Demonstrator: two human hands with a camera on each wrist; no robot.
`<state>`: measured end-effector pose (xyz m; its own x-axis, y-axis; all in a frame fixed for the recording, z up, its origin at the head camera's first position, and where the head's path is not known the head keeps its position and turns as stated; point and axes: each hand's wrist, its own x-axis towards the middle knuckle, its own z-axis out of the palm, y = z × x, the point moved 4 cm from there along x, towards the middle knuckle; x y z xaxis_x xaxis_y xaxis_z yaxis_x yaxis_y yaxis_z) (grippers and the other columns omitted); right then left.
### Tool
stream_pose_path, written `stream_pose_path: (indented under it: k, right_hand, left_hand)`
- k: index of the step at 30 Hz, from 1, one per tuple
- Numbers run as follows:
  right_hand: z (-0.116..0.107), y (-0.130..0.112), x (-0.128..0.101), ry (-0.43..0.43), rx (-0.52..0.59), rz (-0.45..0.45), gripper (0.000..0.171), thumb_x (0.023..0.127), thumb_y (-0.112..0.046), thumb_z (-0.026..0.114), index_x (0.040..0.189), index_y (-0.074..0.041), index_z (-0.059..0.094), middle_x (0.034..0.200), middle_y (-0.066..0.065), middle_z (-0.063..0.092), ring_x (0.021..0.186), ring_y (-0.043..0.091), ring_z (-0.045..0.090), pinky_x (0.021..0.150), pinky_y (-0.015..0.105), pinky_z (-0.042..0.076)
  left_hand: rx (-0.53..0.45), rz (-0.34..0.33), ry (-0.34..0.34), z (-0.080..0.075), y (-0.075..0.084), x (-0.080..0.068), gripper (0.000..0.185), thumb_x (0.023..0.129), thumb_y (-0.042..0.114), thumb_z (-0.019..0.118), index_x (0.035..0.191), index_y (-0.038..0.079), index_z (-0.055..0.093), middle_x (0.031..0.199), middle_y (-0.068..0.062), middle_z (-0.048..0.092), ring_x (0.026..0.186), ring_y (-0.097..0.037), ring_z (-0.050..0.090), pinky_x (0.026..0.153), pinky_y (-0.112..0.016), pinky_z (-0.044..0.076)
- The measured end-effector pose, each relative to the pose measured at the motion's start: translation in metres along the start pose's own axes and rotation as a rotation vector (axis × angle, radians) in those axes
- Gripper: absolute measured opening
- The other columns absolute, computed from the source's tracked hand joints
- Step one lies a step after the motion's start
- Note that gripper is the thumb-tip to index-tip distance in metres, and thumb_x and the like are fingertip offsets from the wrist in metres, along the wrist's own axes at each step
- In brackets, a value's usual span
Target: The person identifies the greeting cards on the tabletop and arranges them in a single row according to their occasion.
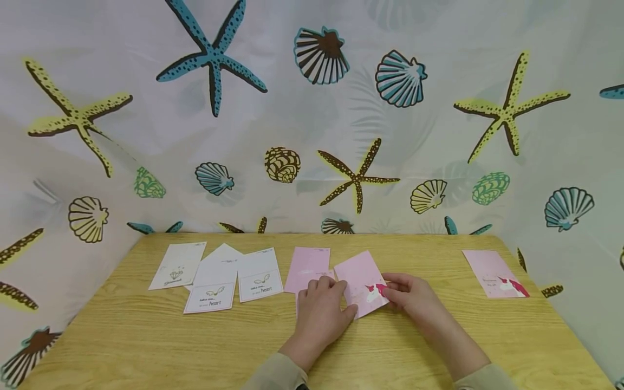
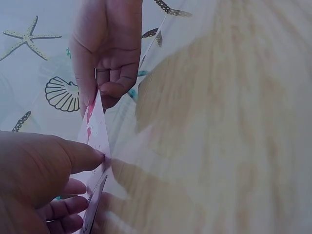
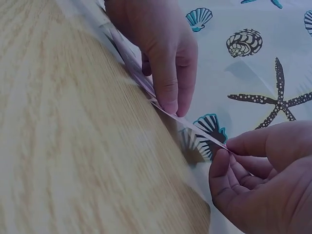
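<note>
In the head view, a pink unicorn card (image 1: 361,276) lies tilted at the middle of the table. My right hand (image 1: 414,298) pinches its lower right edge between thumb and fingers; the right wrist view shows that pinch (image 3: 263,170) too. My left hand (image 1: 322,309) rests at the card's left side, its thumb touching the lower left corner. The left thumb (image 2: 85,157) also lies against the card in the left wrist view. Beside it is another pink card (image 1: 307,265), and a further pink piece shows partly under my left hand, mostly hidden.
Several white cards lie at the left, among them a diamond card (image 1: 177,265), a winged-heart card (image 1: 209,298) and a similar card (image 1: 260,276). A separate pink unicorn card (image 1: 494,273) lies at the far right. A patterned curtain (image 1: 312,124) hangs behind the wooden table (image 1: 195,352).
</note>
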<state>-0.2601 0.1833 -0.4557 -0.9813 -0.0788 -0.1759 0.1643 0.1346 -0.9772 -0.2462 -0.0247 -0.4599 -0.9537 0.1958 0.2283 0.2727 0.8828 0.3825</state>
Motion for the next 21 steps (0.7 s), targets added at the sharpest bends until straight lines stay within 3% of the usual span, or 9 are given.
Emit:
stream_pose_path:
  k: [8,11,16,21]
  right_hand:
    - [0.0,-0.001,-0.002,0.025,0.025,0.002,0.046,0.106,0.004,0.066,0.151,0.008,0.059,0.119,0.018,0.067,0.094,0.02,0.063,0.077,0.028,0.058]
    - [-0.002,-0.001,-0.001,0.043,0.027,0.001,0.046,0.106,0.004,0.066,0.152,0.006,0.06,0.118,0.017,0.066,0.093,0.021,0.063,0.077,0.029,0.058]
    - [-0.004,-0.003,-0.001,0.075,0.03,-0.001,0.045,0.107,0.002,0.066,0.152,0.002,0.061,0.117,0.016,0.065,0.092,0.023,0.062,0.076,0.029,0.057]
    - [-0.006,-0.006,-0.002,0.097,0.007,-0.015,0.046,0.106,-0.001,0.069,0.152,-0.001,0.062,0.122,0.016,0.067,0.096,0.023,0.063,0.078,0.029,0.056]
  left_hand:
    - [-0.029,-0.027,0.043,-0.003,0.001,0.004,0.049,0.099,0.038,0.084,0.138,0.009,0.076,0.125,-0.01,0.071,0.117,-0.034,0.061,0.102,-0.059,0.046]
    - [-0.035,-0.029,0.059,-0.005,0.002,0.006,0.039,0.1,0.036,0.083,0.128,0.01,0.077,0.12,-0.01,0.073,0.113,-0.035,0.064,0.099,-0.059,0.048]
    - [-0.072,-0.039,0.073,-0.008,0.002,0.009,0.023,0.099,0.033,0.083,0.108,0.014,0.073,0.097,-0.001,0.071,0.095,-0.027,0.063,0.091,-0.055,0.048]
    - [-0.12,-0.046,0.09,-0.012,0.001,0.012,0.02,0.1,0.031,0.083,0.107,0.016,0.073,0.096,0.002,0.074,0.09,-0.024,0.064,0.089,-0.052,0.047]
